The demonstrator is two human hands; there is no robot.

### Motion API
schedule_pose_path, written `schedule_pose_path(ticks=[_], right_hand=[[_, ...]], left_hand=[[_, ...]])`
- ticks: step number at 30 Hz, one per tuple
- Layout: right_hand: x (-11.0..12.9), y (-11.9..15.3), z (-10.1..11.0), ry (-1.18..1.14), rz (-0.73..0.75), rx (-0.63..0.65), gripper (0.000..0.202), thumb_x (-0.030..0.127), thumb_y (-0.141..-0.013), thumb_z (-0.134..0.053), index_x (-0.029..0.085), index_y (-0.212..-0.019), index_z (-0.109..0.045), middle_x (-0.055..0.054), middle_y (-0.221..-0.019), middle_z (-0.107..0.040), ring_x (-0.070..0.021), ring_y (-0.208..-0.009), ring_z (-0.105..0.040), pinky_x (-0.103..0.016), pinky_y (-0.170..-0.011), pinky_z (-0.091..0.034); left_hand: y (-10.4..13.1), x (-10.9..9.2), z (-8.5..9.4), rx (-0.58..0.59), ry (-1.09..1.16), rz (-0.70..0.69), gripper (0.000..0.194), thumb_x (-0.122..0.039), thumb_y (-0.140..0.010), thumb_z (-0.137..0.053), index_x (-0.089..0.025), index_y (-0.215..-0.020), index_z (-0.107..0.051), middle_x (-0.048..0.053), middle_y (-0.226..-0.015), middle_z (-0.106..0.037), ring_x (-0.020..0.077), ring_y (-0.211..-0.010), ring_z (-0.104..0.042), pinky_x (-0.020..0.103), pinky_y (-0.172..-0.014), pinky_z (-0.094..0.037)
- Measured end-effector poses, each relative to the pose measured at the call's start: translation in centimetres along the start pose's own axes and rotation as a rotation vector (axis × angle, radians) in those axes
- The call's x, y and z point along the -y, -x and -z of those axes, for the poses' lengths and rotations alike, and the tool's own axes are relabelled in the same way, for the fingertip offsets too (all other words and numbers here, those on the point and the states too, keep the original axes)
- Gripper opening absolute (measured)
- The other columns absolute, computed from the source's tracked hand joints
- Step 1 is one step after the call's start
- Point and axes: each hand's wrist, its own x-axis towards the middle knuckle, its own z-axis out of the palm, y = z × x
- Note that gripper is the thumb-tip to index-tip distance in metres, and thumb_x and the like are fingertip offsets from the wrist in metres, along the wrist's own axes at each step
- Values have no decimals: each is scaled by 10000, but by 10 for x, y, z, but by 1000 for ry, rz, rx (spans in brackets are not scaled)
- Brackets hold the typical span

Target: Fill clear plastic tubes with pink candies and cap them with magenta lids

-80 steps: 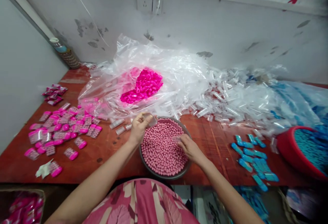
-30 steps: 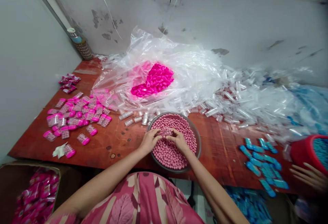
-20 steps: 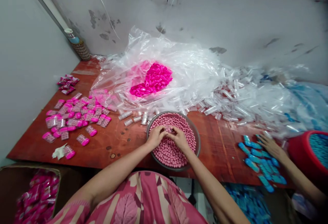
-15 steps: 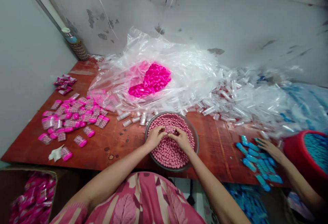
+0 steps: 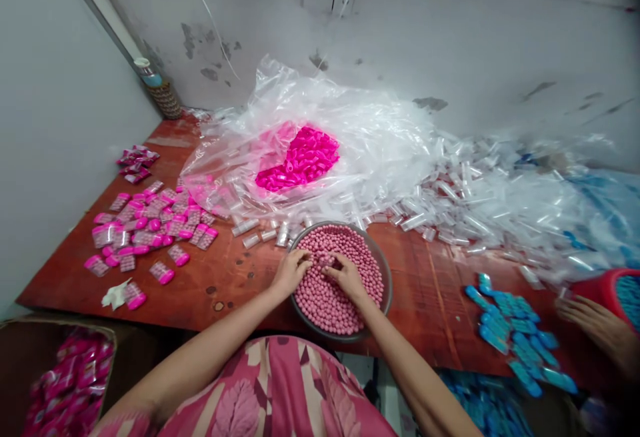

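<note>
A dark round bowl [image 5: 389, 283] full of pink beads [image 5: 333, 307] stands in front of me at the table's edge. Low over the beads, a small clear plastic container [image 5: 321, 259] is between the fingertips of both hands; its outline blends into the pink behind it. My left hand [image 5: 291, 271] has thumb and fingers closed at its left side. From the right, my right hand [image 5: 347, 278] pinches it. Just behind the bowl lie clear empty containers [image 5: 251, 240]. A pile of filled containers with pink caps [image 5: 150, 220] spreads to the left.
Loose pink caps [image 5: 305, 157] sit in a clear plastic bag [image 5: 380, 130] at the back. A co-worker's hand [image 5: 595, 320] is at the right, near blue-filled containers [image 5: 520, 330] and a red tub [image 5: 597, 290]. An open box [image 5: 113, 363] of pink packs stands lower left.
My left hand has shifted slightly left and down, my right hand slightly left. The co-worker's hand has moved from the blue containers toward the red tub. The view has shifted slightly.
</note>
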Motion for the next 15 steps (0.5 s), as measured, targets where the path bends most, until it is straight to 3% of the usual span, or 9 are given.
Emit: schedule_pose_path(ticks=[5, 7, 11, 15], right_hand=[[5, 10, 12, -426, -104, -22, 370, 315, -709, -535, 160, -1045, -514, -33, -957, -605, -163, -831, -562, -292, -723, -444], [13, 9, 15, -465, -135, -39, 370, 329, -676, -573, 162, -1005, -543, -33, -912, -613, -165, -789, -564, -298, -704, -448], [24, 9, 27, -255, -115, -91, 393, 364, -681, -564, 163, -1018, -551, -69, -937, -613, -193, -833, -558, -341, -741, -443], [3, 22, 54, 59, -91, -365, 569, 393, -688, -548, 151, -1189, -429, -122, -1234, -439, -241, -1148, -366, -416, -963, -265]], left_hand=[[-4, -7, -18, 74, -1, -63, 162, -240, -733, -527, -165, -854, -604, 35, -822, -616, 154, -777, -540, 258, -715, -404], [-8, -9, -24, 81, 15, -48, 146, -245, -738, -515, -166, -819, -607, 30, -809, -610, 153, -779, -534, 256, -720, -397], [-17, -6, -26, 88, 52, -8, 137, -233, -750, -485, -153, -765, -595, 27, -769, -601, 150, -747, -530, 259, -702, -400], [-13, -4, -15, 36, 73, -9, 135, -235, -754, -473, -155, -768, -581, 27, -791, -583, 154, -785, -520, 277, -738, -402]])
